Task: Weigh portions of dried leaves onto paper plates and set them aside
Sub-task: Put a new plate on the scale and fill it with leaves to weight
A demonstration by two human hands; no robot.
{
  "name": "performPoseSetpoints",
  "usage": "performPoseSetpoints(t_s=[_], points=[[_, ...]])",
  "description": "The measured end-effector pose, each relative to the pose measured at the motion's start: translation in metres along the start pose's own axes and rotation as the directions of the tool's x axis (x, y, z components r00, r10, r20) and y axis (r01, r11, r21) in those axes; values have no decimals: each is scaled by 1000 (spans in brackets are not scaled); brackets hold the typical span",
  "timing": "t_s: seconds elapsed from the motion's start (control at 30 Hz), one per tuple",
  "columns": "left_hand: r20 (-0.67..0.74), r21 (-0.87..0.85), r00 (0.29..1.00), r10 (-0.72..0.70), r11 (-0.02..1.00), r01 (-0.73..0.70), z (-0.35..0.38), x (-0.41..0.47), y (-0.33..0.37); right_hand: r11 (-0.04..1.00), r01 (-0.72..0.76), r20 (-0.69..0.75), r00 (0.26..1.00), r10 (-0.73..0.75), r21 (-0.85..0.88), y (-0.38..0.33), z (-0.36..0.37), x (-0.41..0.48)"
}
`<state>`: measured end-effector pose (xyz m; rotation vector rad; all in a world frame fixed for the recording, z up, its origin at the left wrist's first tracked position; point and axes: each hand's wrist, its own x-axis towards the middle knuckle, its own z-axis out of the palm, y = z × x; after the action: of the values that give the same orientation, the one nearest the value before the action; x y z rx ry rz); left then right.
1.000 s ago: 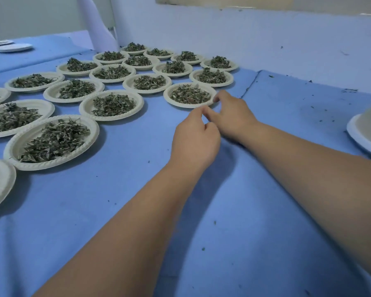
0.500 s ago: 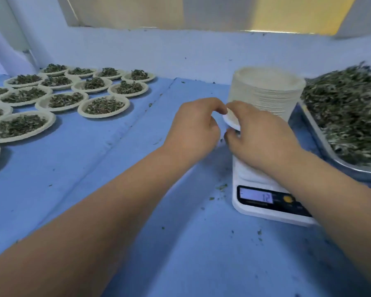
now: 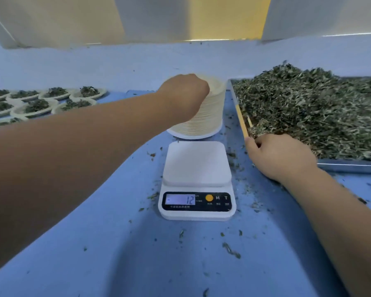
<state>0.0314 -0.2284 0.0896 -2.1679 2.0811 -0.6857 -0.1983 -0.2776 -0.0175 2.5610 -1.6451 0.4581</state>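
Observation:
My left hand [image 3: 184, 93] reaches over the tall stack of empty paper plates [image 3: 204, 123] and curls on its top plate; the fingertips are hidden behind the hand. A white digital scale [image 3: 196, 163] stands just in front of the stack, its platform bare and its display reading -12. To the right, a metal tray [image 3: 351, 166] holds a big heap of dried leaves [image 3: 308, 108]. My right hand [image 3: 281, 155] sits at the tray's near left corner, fingers curled into the leaves and thumb by the rim.
Several paper plates filled with leaves [image 3: 36, 106] lie in rows at the far left on the blue cloth [image 3: 116, 243]. Loose leaf bits are scattered around the scale. A pale wall runs along the back of the table.
My view swung right from the filled plates to the scale. My right hand left the plate stack and moved to the tray of leaves; my left hand rose to the top of the stack.

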Motion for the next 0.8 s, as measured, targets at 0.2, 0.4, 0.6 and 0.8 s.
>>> performPoseSetpoints(t_s=[0.2, 0.4, 0.6, 0.8], points=[[34, 130, 997, 65, 989, -69, -2, 2, -4, 1000, 23, -62, 998, -23, -2, -4, 1, -4], [66, 194, 991, 114, 973, -125, 0, 6, -5, 999, 46, -98, 994, -45, -1, -6, 3, -6], [89, 289, 981, 174, 938, -192, -1, 5, -4, 998, 68, -124, 990, -68, 0, -5, 3, -7], [103, 367, 973, 207, 901, -231, 0, 7, 0, 997, 76, -150, 986, -75, 0, -7, 4, -6]])
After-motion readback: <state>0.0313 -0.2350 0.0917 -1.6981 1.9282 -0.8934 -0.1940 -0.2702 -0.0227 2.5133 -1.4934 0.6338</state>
